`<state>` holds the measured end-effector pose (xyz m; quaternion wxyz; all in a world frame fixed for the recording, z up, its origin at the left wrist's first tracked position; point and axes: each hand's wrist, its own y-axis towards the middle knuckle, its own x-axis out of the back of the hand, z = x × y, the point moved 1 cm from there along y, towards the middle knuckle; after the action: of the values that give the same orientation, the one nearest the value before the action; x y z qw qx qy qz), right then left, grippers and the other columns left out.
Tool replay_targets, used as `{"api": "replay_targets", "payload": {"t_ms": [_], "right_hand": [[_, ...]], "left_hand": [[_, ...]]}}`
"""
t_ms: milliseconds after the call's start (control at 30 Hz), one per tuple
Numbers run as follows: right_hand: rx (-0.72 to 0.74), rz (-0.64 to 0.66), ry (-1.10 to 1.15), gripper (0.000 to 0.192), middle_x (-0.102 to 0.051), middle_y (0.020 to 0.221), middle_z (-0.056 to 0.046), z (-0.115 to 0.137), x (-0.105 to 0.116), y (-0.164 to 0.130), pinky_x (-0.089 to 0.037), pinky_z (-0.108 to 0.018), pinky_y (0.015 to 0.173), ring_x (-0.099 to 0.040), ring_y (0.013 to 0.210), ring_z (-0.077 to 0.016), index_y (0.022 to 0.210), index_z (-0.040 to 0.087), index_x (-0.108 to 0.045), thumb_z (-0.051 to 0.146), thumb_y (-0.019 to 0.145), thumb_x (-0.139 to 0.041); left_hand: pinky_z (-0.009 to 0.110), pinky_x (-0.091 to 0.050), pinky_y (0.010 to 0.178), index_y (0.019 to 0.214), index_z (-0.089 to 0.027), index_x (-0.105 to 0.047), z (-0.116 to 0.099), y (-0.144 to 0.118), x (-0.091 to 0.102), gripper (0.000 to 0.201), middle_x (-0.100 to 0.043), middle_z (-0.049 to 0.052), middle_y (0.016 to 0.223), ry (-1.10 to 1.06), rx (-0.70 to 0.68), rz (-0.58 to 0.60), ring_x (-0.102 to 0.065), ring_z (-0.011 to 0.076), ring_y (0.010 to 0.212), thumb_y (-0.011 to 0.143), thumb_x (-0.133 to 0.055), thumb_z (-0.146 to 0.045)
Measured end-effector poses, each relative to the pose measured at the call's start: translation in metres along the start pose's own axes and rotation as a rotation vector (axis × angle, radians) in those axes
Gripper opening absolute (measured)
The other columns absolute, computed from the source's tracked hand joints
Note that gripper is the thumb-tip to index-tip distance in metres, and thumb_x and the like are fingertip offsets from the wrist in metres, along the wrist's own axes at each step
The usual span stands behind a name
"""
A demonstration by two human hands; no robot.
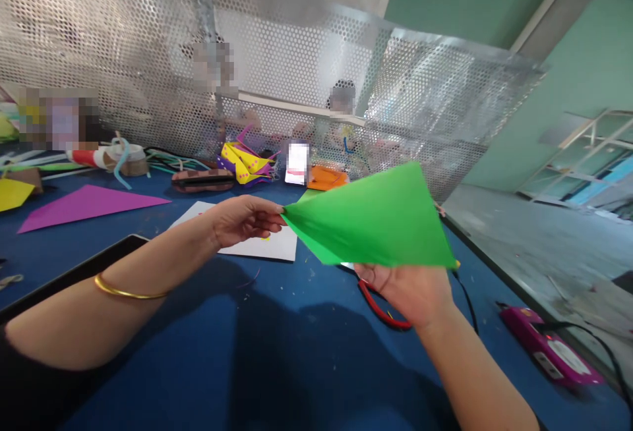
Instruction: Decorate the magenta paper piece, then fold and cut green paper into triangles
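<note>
A bright green sheet of paper [376, 220], with a slanting, kite-like outline, is held up above the blue table. My left hand [250, 220] pinches its narrow left corner between thumb and fingertips; a gold bangle sits on that forearm. From below, my right hand [418, 292] holds the sheet near its lower edge, palm turned up, with most of its fingers hidden behind the paper. Under and beside the right hand shows a red curved handle or loop [380, 309], partly covered. Behind my left hand lies a white sheet [277, 250] with small yellow marks.
On the blue table [297, 358] lie purple paper [89, 208], a dark flat device [99, 263], a brownish pouch [202, 180] and a yellow-purple paper figure [244, 162]. A lit phone [297, 162] stands behind. At right lies a magenta corded device [546, 345]. Perforated metal sheeting [291, 49] borders the back.
</note>
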<state>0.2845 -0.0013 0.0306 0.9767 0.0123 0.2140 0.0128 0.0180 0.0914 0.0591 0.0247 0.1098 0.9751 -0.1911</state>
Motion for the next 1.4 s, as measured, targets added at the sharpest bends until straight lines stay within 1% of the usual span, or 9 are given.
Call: {"api": "replay_targets", "payload": {"t_ms": [133,300,433,733,933,1033,1167,1300,1400], "right_hand": [[0.028,-0.054,0.172,0.064,-0.073,0.1,-0.014,0.001,-0.005,0.007,-0.053,-0.044,0.092,-0.064,0.112,-0.0315,0.088,0.021,-0.069,0.081,0.07,-0.056],[0.062,-0.253,-0.037,0.041,-0.073,0.075,-0.003,-0.004,0.002,0.012,-0.056,-0.031,0.064,-0.069,0.069,-0.019,0.077,0.02,-0.067,0.047,0.056,-0.088],[0.056,-0.345,-0.148,0.035,-0.063,0.053,0.001,-0.006,0.011,0.014,-0.049,-0.025,0.049,-0.06,0.05,-0.0135,0.06,0.017,-0.065,0.037,0.048,-0.092],[0.046,-0.318,-0.167,0.038,-0.066,0.057,-0.001,0.0,0.017,0.017,-0.047,-0.028,0.047,-0.057,0.048,-0.0136,0.064,0.017,-0.067,0.04,0.047,-0.092],[0.057,-0.299,-0.205,0.038,-0.067,0.057,0.001,0.005,0.031,0.022,-0.046,-0.028,0.049,-0.056,0.048,-0.0131,0.063,0.017,-0.066,0.041,0.046,-0.091],[0.023,-0.227,-0.257,0.035,-0.071,0.063,-0.002,0.009,0.032,0.021,-0.048,-0.031,0.054,-0.059,0.051,-0.015,0.07,0.017,-0.072,0.04,0.051,-0.089],[-0.023,-0.113,-0.321,0.033,-0.074,0.07,-0.005,0.005,0.027,0.017,-0.05,-0.032,0.059,-0.065,0.059,-0.0191,0.075,0.017,-0.074,0.039,0.054,-0.088],[-0.04,-0.066,-0.362,0.035,-0.072,0.069,-0.004,0.002,0.023,0.017,-0.051,-0.032,0.061,-0.065,0.062,-0.0187,0.077,0.017,-0.072,0.047,0.061,-0.082],[0.028,-0.113,-0.634,0.048,-0.07,0.074,-0.006,0.008,0.03,0.018,-0.051,-0.031,0.062,-0.064,0.062,-0.0175,0.087,0.017,-0.068,0.063,0.083,-0.053]], "left_hand": [[0.017,-0.051,0.049,0.058,-0.016,-0.07,-0.001,0.003,0.004,0.009,-0.073,0.006,0.06,-0.051,-0.052,-0.055,-0.062,0.011,0.051,0.063,-0.077,-0.018],[0.018,-0.053,0.053,0.06,-0.016,-0.071,0.006,0.006,-0.001,0.007,-0.072,0.004,0.06,-0.045,-0.129,-0.016,-0.066,0.0123,0.056,0.064,-0.077,-0.019],[0.019,-0.051,0.05,0.067,-0.015,-0.075,0.01,0.007,-0.001,0.008,-0.073,0.006,0.061,0.021,-0.153,0.04,-0.068,0.0148,0.057,0.061,-0.079,-0.018],[0.018,-0.05,0.051,0.061,-0.017,-0.076,0.007,0.005,0.001,0.009,-0.074,0.008,0.063,0.211,-0.169,0.162,-0.064,0.0126,0.053,0.059,-0.082,-0.024],[0.027,-0.056,0.066,0.085,-0.018,-0.08,0.005,0.003,0.01,0.028,-0.078,0.013,0.092,0.33,-0.09,0.43,-0.071,0.0214,0.077,0.065,-0.082,-0.037],[0.029,-0.054,0.065,0.096,-0.022,-0.079,0.0,-0.004,0.01,0.033,-0.077,0.01,0.092,0.456,-0.164,0.463,-0.07,0.0242,0.084,0.071,-0.077,-0.042],[0.023,-0.044,0.055,0.076,-0.02,-0.079,0.001,-0.015,-0.006,0.018,-0.069,0.001,0.066,0.754,-0.305,0.471,-0.061,0.0169,0.065,0.072,-0.072,-0.037],[0.023,-0.033,0.047,0.055,-0.018,-0.069,0.01,-0.026,-0.024,0.017,-0.059,-0.001,0.049,0.908,-0.317,0.44,-0.051,0.0136,0.049,0.069,-0.069,-0.028],[0.024,-0.032,0.044,0.043,-0.019,-0.062,0.01,-0.028,-0.028,0.022,-0.056,0.0,0.041,0.845,-0.269,0.317,-0.05,0.0139,0.043,0.064,-0.068,-0.021]]}}
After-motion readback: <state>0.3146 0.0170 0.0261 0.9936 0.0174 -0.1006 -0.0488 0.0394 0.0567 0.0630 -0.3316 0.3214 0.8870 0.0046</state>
